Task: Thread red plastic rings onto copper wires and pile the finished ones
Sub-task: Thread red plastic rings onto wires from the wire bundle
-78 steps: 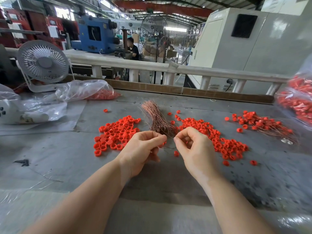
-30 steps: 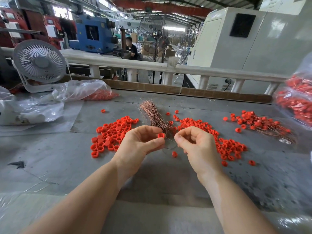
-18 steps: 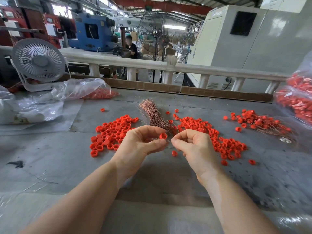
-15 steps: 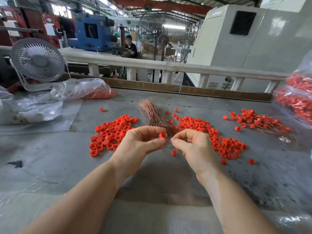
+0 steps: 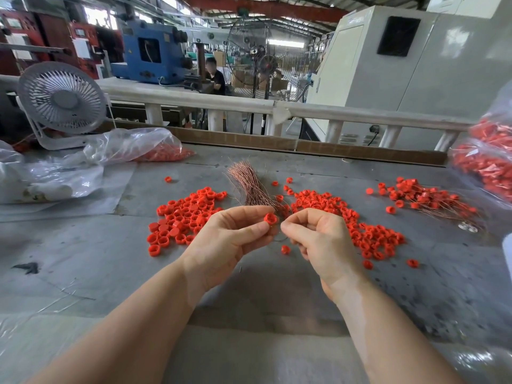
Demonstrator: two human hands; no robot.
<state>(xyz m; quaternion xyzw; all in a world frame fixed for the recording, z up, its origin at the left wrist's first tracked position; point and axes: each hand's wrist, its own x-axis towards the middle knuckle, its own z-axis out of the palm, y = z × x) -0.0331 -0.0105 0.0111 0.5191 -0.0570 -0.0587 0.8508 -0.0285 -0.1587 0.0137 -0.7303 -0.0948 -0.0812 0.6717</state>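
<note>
Since a second ago the hands have closed up mid-frame: left hand point(image 5: 231, 239) pinches a red ring point(image 5: 270, 218), right hand point(image 5: 318, 236) pinches a thin wire point(image 5: 279, 240) just beside it. Threading looks imminent. Finished pile point(image 5: 424, 198) sits at right, untouched.

Bench surroundings, non-task items.
We note a white desk fan point(image 5: 61, 100) at far left, crumpled clear plastic bags point(image 5: 69, 173) beside it, a white railing point(image 5: 249, 106) behind the grey table point(image 5: 83, 259), and a blue machine point(image 5: 151, 52) beyond.
</note>
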